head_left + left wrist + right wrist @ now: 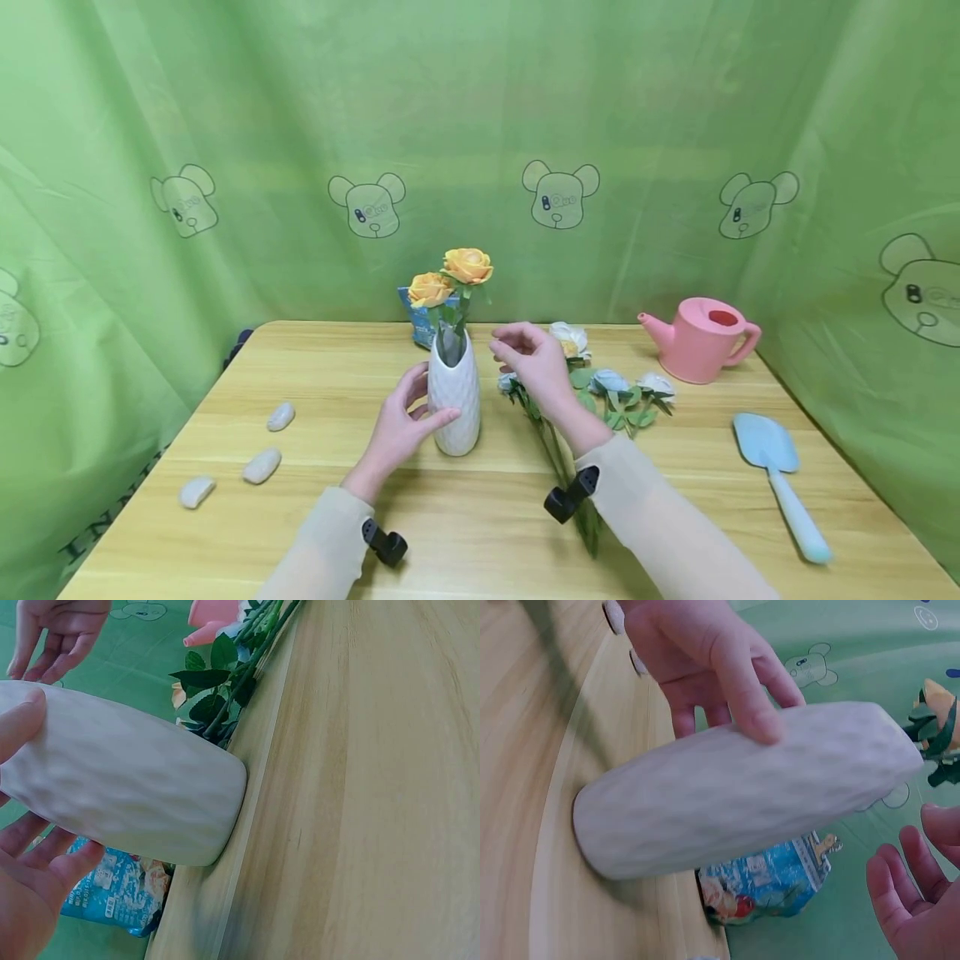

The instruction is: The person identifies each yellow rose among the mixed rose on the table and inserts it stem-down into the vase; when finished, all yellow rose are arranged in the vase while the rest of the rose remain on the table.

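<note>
A white textured vase [454, 404] stands upright on the table with two yellow-orange roses [468, 267] in it. My left hand [401, 423] grips the vase from its left side, the thumb across the front and the fingers behind. To the right of the vase, my right hand [534, 360] hangs in the air with loosely bent fingers and holds nothing. In the right wrist view, a gap separates this hand [919, 900] from the vase [735, 795]. Under the right forearm lie several artificial flowers, among them a blue one [609, 382] and a white one [570, 337], with long green stems.
Behind the vase stands a blue printed bag [112, 889] with a clip on top. At the back right is a pink watering can [697, 346], and a light blue trowel [780, 479] lies in front of it. Three pale stones [261, 466] rest on the left. Green curtains surround the table.
</note>
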Tool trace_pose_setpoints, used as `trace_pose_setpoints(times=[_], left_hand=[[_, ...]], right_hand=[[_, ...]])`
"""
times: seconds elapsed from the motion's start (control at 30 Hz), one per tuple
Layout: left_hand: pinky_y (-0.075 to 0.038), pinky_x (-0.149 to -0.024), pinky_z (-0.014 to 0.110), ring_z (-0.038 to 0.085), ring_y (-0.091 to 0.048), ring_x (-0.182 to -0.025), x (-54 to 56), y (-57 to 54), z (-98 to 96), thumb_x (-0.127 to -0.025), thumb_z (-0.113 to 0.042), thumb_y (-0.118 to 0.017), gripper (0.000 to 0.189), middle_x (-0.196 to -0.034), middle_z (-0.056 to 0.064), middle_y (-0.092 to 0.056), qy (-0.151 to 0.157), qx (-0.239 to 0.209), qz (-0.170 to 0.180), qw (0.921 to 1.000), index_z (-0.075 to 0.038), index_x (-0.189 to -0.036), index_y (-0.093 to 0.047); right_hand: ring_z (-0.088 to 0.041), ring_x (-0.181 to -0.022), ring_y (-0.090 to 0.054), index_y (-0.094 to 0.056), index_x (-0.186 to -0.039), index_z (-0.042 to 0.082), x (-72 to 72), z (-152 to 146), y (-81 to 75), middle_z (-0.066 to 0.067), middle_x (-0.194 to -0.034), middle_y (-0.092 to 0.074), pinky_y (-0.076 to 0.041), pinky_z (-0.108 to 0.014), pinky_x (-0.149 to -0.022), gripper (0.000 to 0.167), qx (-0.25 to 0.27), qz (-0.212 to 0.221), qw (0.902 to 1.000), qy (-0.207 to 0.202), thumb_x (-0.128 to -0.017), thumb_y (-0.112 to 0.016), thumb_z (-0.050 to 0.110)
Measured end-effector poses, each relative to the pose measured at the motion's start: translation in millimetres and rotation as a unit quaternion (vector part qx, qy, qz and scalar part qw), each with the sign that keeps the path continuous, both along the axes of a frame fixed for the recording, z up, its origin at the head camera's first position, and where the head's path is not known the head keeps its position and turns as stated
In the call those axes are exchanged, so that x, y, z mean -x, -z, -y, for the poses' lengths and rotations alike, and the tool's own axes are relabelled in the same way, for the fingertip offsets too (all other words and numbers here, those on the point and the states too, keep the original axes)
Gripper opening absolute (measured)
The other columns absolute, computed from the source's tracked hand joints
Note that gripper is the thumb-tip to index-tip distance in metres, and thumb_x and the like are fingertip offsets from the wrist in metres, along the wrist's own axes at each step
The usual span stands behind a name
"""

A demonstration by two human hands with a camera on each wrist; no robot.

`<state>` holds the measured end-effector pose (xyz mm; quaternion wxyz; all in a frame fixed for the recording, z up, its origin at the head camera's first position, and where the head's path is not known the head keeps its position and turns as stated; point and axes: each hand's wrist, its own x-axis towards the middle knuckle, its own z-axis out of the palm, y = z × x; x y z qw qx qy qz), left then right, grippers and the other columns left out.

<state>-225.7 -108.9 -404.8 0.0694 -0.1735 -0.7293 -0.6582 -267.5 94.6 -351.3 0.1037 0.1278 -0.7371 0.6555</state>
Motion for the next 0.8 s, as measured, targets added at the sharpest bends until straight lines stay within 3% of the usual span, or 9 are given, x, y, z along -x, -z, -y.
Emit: trace_pose_setpoints(times=[0.5,0.8], left_hand=[[-0.043,-0.095,0.045,0.031,-0.048,-0.118,0.8,1.9,0.5,-0.077,-0.005,-0.076,0.068,-0.127,0.019,-0.051,-0.003,0.006,0.002,1.0,-0.004,-0.135,-0.041],[-0.044,-0.094,0.045,0.027,-0.05,-0.116,17.6,26.6,2.5,-0.074,-0.014,-0.079,0.07,-0.125,0.013,-0.053,-0.013,0.0,-0.011,0.9999,-0.013,-0.135,-0.044]], right_hand=[[-0.024,-0.076,-0.063,-0.06,-0.107,-0.004,-11.8,-43,14.0,-0.016,-0.091,-0.063,-0.056,-0.038,-0.069,0.026,-0.003,0.043,0.9991,0.006,-0.085,-0.068,0.009],[-0.019,-0.073,-0.063,-0.06,-0.108,-0.001,-20.7,-68,22.4,-0.012,-0.091,-0.063,-0.056,-0.035,-0.067,0.028,-0.01,0.034,0.9993,0.011,-0.085,-0.069,0.013]])
